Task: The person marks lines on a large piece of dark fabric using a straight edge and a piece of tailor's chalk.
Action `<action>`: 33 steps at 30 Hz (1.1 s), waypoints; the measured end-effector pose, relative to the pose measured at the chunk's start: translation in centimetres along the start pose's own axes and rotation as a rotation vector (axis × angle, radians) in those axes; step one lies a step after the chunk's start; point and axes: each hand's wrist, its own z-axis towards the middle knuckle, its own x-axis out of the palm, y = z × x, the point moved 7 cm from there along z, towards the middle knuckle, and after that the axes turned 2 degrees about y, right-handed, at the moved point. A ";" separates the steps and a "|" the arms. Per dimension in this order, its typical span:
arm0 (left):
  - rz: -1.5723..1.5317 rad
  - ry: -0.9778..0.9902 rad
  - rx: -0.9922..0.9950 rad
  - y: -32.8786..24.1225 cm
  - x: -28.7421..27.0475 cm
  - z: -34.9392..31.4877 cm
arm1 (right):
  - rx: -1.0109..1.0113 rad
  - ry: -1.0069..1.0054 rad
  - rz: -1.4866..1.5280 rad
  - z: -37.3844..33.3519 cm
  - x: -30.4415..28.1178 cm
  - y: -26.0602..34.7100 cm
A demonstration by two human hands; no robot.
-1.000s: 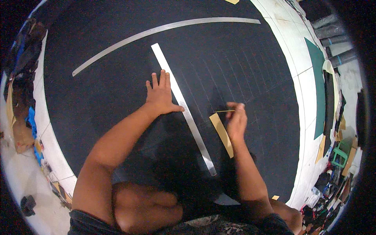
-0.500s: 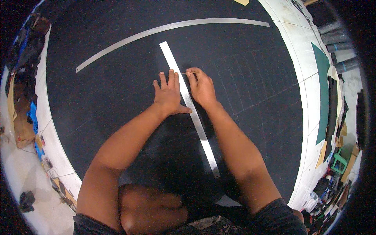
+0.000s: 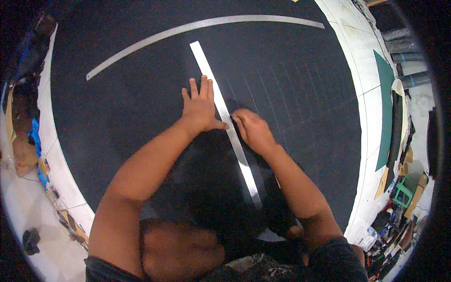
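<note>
A narrow steel ruler (image 3: 241,159) lies slantwise across a large black sheet (image 3: 141,113), which looks like fabric. My left hand (image 3: 199,105) is flat with fingers spread, pressing beside the ruler's left edge, its thumb resting on the metal. At the ruler's right edge, my right hand (image 3: 256,131) is pinched closed, fingertips close to the sheet. It held a thin tan stick in the earlier frame; now the fingers mostly hide it. Faint pale lines run across the sheet to the right of the ruler, several of them roughly parallel.
A longer metal ruler (image 3: 206,23), bowed by the lens, lies farther off on the sheet. White tiled flooring (image 3: 354,61) borders the sheet. Dark green sheet material (image 3: 385,113), rolls and a green plastic frame (image 3: 403,195) sit among clutter at right. My bent leg (image 3: 181,249) is close in front.
My right hand has slid toward me along the ruler's right edge, still pinched. My left hand stays spread against the ruler. The view has shifted slightly.
</note>
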 end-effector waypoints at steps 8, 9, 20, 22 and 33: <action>0.004 0.004 -0.005 -0.1 -0.3 0.0 | 0.029 0.114 0.050 -8.4 -0.3 -0.5; 0.003 0.005 -0.006 -0.1 -0.4 -0.1 | 0.050 0.127 0.056 -8.6 -0.3 -0.6; 0.005 0.002 -0.001 0.1 -0.4 -0.4 | 0.097 0.155 0.077 -9.5 0.2 -0.8; 0.001 0.007 0.002 0.1 -0.5 -0.3 | 0.052 0.122 0.056 -9.5 0.2 -0.8; -0.019 0.003 0.007 -0.2 -0.5 -0.2 | 0.043 -0.188 0.193 4.3 -2.4 0.6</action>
